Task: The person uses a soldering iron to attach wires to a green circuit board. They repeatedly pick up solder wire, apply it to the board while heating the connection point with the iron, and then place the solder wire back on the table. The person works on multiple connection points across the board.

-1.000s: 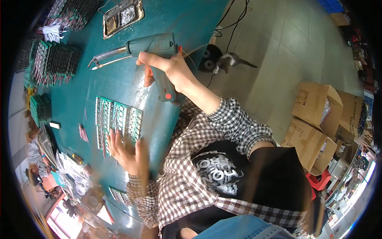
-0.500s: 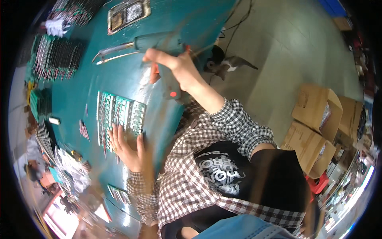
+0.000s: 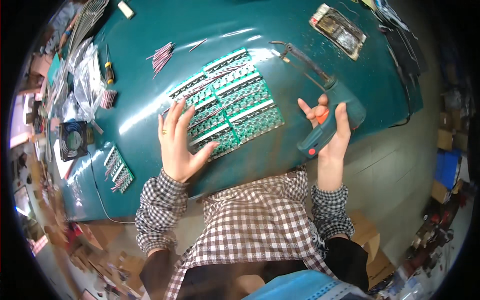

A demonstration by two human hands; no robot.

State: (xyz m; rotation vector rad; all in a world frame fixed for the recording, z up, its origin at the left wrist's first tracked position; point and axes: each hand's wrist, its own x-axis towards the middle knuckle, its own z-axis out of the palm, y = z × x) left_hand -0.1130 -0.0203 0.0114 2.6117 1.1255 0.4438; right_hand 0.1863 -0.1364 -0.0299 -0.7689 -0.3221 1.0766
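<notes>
A panel of green circuit boards (image 3: 255, 107) lies flat on the bench, with several dark and reddish wires lying across it. My left hand (image 3: 177, 142) rests at the panel's left edge, fingers outstretched and thumb spread over the near corner; nothing is held in it. In my right hand (image 3: 341, 131) is a green soldering gun (image 3: 347, 102) with an orange trigger, its handle wrapped by my fingers. The gun's metal tip points toward the far left, beyond the panel's right side and apart from it.
Loose wires (image 3: 162, 57) lie beyond the panel. A grimy solder tray (image 3: 340, 32) sits at the far right. At the left are a screwdriver (image 3: 109, 72), plastic bags (image 3: 85, 87), a small black fan (image 3: 74, 141) and a smaller circuit board (image 3: 119, 169). The green bench (image 3: 225, 175) ends near my apron.
The whole view has turned, so the bench now lies across the front. My right hand still grips the soldering gun, and my left hand stays at the panel.
</notes>
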